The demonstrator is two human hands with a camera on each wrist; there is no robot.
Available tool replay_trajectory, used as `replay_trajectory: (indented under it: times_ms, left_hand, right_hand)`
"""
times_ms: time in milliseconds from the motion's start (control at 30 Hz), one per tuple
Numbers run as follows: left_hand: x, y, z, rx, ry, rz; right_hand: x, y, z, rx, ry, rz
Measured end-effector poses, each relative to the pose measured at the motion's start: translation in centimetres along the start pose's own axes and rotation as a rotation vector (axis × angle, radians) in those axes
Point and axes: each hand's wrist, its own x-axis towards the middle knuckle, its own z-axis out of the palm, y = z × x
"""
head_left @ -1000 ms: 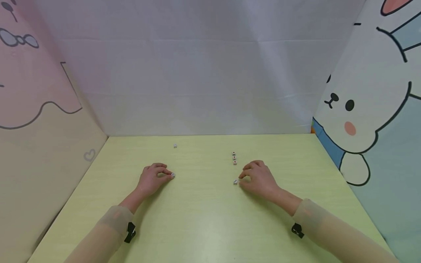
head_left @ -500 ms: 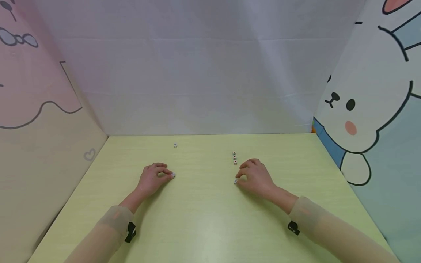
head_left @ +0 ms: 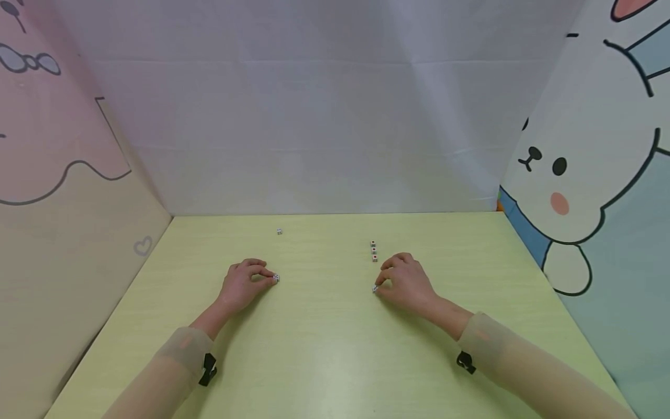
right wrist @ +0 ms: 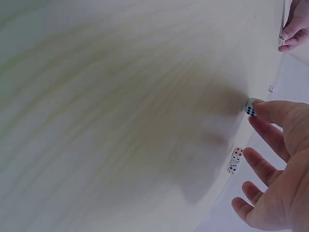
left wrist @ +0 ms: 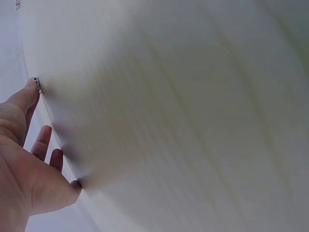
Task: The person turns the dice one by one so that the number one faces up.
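Left hand point(head_left: 241, 286) pinches one die point(head_left: 276, 278) | right hand point(head_left: 408, 285) pinches another die point(head_left: 374, 288) | I'd grip lightly, avoiding the dice row point(head_left: 374, 251) at right's 12 o'clock

Soft glare pales the table point(head_left: 324, 349), and the 2 wrist views look dim.

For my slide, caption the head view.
Left hand and right hand each pinch a die; four more dice sit farther back.
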Motion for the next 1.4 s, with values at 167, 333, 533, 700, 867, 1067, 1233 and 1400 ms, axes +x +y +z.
replay_trajectory:
  times_ms: [167, 333, 533, 700, 867, 1067, 1233, 1400]
  left_hand:
    - [0.1, 0.0, 0.1, -0.001, -0.002, 0.001]
    - [0.0, -0.1, 0.1, -0.005, -0.003, -0.002]
    - [-0.1, -0.2, 0.1, 0.002, 0.001, 0.004]
    - [-0.2, -0.1, 0.0, -0.006, 0.004, 0.005]
    - [-0.2, -0.1, 0.0, -0.008, 0.002, 0.007]
    - [-0.2, -0.1, 0.1, -0.001, 0.0, 0.009]
    - [-0.1, 0.1, 0.0, 0.0, 0.001, 0.007]
    - [-0.1, 0.3, -0.1, 0.0, -0.001, 0.01]
  right_hand:
    - [0.0, 0.1, 0.2, -0.007, 0.006, -0.005]
    - [0.2, 0.2, 0.0, 0.011, 0.029, 0.011]
    - [0.7, 0.0, -2.1, 0.184, 0.125, 0.01]
    - [0.9, -0.3, -3.6, 0.405, 0.169, 0.02]
    - [1.0, -0.3, -3.9, 0.489, 0.167, 0.048]
    - [1.0, -0.1, -3.8, 0.649, 0.179, 0.092]
    - [0.9, 0.2, -3.6, 0.782, 0.168, 0.161]
    - [0.6, 0.3, -3.4, 0.879, 0.128, 0.248]
